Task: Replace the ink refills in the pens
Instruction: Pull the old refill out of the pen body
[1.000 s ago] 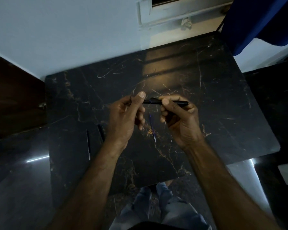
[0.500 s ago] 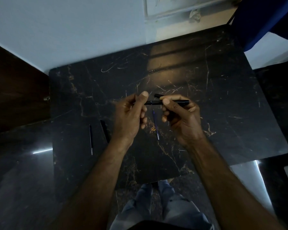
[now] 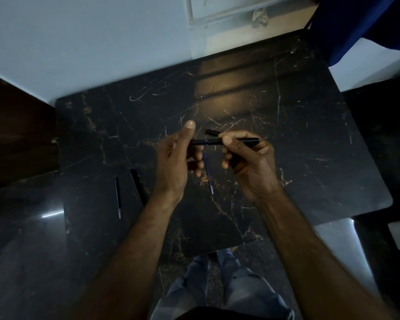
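While a person looks down over a dark, gold-veined marble tabletop [image 3: 286, 125], both bare hands hold one black pen [image 3: 224, 141] level above its middle. The right hand [image 3: 252, 165] grips the pen's barrel, thumb and forefinger pinching it near the centre and the other fingers curled beneath. The left hand [image 3: 173, 162] meets the pen's left end: its fingers curl around that end and its thumb sticks straight up. The light is dim, so the pen's tip is too dark to make out.

Just beyond the pen, a short black pen cap [image 3: 211, 132] lies on the tabletop. Below the pen, between the two hands, a thin blue ink refill [image 3: 209, 179] lies flat, pointing toward the person. Well to the left, near the tabletop's left edge, a second refill [image 3: 118, 197] lies beside a second black pen [image 3: 138, 185]; the two run roughly parallel and do not touch.

A pale wall stands behind the tabletop, and a blue cloth [image 3: 356, 24] hangs at the upper right. At the bottom edge the person's legs in blue jeans [image 3: 217, 285] show beneath the forearms.
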The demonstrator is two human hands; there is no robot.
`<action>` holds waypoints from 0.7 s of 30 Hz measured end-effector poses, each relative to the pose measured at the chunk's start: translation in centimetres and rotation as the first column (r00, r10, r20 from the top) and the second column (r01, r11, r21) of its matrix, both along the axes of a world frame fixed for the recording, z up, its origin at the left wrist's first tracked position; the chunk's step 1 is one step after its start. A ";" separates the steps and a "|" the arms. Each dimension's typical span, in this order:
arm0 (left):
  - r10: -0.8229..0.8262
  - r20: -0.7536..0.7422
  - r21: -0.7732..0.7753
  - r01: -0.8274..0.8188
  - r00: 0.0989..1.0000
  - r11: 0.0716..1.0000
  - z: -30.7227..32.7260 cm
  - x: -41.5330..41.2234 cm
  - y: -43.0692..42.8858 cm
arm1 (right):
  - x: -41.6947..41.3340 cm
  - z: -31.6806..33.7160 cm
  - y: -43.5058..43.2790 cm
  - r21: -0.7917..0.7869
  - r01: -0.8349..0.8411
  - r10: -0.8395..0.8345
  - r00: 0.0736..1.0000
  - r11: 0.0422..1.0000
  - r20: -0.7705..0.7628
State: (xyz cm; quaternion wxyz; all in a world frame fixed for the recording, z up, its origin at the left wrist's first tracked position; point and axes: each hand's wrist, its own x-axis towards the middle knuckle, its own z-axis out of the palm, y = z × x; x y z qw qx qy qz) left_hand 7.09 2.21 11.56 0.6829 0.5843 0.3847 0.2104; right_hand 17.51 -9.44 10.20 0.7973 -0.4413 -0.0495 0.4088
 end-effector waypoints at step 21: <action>-0.067 -0.081 0.034 0.070 0.995 0.997 -0.5 -0.6 -0.1 | 0.2 -0.9 0.2 -0.053 0.006 -0.006 1.000 0.999 0.002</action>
